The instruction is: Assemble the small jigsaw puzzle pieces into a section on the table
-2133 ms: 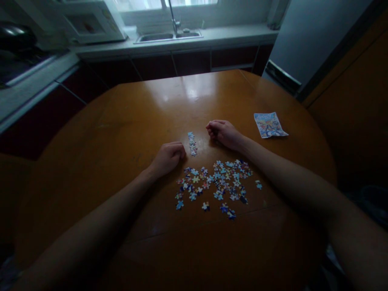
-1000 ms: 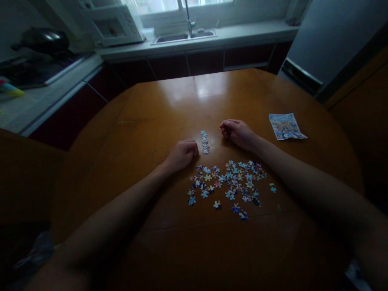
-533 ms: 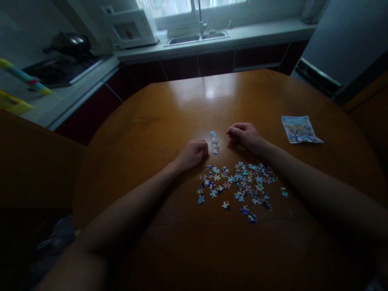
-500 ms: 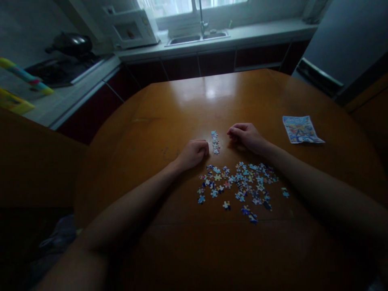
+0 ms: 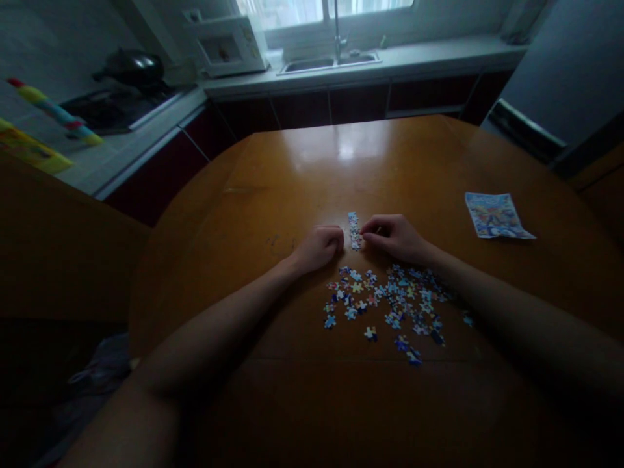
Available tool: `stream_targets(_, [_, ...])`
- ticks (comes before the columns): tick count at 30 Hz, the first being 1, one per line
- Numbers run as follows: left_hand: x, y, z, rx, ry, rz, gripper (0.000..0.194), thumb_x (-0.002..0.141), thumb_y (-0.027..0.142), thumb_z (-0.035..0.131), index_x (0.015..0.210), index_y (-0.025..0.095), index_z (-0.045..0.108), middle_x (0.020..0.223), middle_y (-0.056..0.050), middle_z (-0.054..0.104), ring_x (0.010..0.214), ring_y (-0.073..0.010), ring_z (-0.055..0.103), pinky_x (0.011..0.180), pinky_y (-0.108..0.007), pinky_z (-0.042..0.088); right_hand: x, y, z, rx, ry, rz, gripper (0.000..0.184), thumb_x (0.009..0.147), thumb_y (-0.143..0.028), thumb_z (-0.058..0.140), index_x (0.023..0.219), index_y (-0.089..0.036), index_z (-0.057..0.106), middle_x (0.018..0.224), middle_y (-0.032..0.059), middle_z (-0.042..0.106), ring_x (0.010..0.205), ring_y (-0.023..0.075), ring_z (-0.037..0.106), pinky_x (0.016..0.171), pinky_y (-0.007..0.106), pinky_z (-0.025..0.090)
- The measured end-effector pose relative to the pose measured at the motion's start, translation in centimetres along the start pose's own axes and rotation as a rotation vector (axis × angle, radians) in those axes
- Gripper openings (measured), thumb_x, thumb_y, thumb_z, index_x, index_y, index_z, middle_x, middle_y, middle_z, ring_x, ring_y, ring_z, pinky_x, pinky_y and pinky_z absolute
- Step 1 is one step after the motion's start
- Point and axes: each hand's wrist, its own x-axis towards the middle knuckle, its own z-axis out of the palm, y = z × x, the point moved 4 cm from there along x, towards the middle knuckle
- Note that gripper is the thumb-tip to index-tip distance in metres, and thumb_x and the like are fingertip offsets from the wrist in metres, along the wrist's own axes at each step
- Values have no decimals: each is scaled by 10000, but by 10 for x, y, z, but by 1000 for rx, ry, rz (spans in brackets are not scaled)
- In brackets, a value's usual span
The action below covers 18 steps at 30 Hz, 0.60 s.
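The tabletop spanned mid-frame, loose puzzle pieces strewn below centre. The left grip lay clenched; whether the right grip held anything I couldn't tell. Between them, near centre, sat the puzzle strip.

Past the joined strip, the far half of the surface is unobstructed to its edge. The strip is flanked closely — by the left grip on one side, the right grip on the other. Its near end is fronted by scattered puzzle pieces; between right grip and leaflet, passage is allowed.
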Motion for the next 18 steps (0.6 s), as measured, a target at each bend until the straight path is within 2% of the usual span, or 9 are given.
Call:
stream_targets(4, [0,-1,1,2,-1,-1,224,690,24,417,604,162,571,645,-3,574,630,-120,522,629,-249,390,-2,-2,5,-19,-15,-17,51,820,-245,693,827,-219,737,748,6,694,669,148,574,639,301,442])
stream_targets(18, [-1,-2,2,16,-5,-9,226,712,23,430,612,159,580,661,-6,589,642,-124,532,630,-251,396,1,5,2,-52,42,1,96,833,-282,670,855,-230,748,852,37,755,777,199,653,750,364,499])
